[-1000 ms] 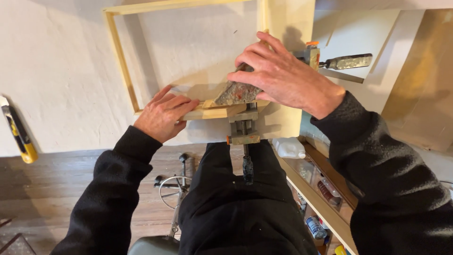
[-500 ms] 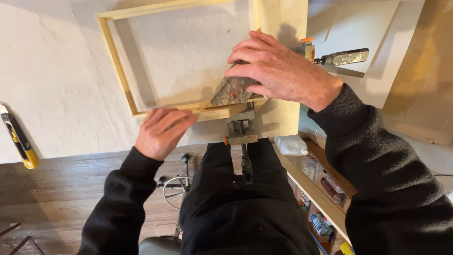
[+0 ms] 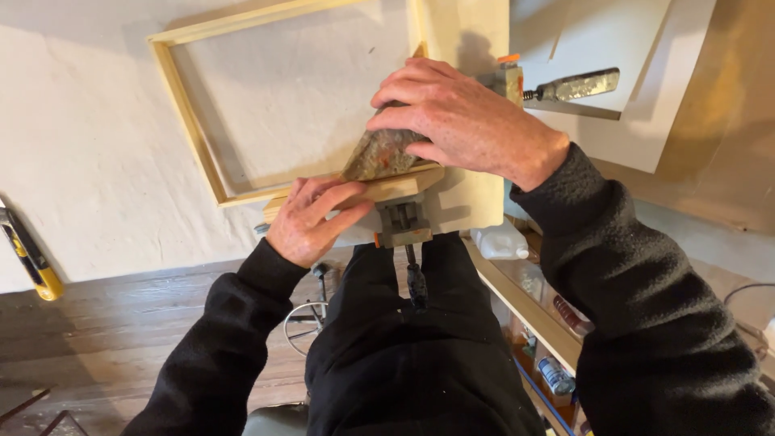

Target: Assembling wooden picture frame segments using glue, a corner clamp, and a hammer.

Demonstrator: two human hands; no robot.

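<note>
Frame (image 3: 194,145) corner sits in the clamp (image 3: 404,220) at the counter's (image 3: 97,161) near edge, so the joint is fixed and I'm working it now.

My right hand (image 3: 464,121) presses a grey block (image 3: 379,153) down on the corner. Fingers curled over its top, closed on it. Looks like a sanding or rubbing block; can't tell its face from here. My left hand (image 3: 311,222) lies flat on the near rail (image 3: 363,192), fingers spread and open, gripping nothing, just pinning the wood.

Progress, my read: frame is assembled on all the sides I can see, this corner is mid-dress. The far-left corner shows nothing that tells me if it's been dressed; the right ones are hidden behind my hand and the board (image 3: 464,32).

Room:
- Left of the frame the counter is bare out to a yellow knife (image 3: 28,258) near its left edge, well apart from my hands.
- Right is tight: upright board touches the frame, a second clamp (image 3: 557,85) just beyond my right wrist.
- Near edge is right under the clamp; its handle hangs over my lap.
- Shelf (image 3: 541,323) with bottles low right, clear of my arm.
</note>
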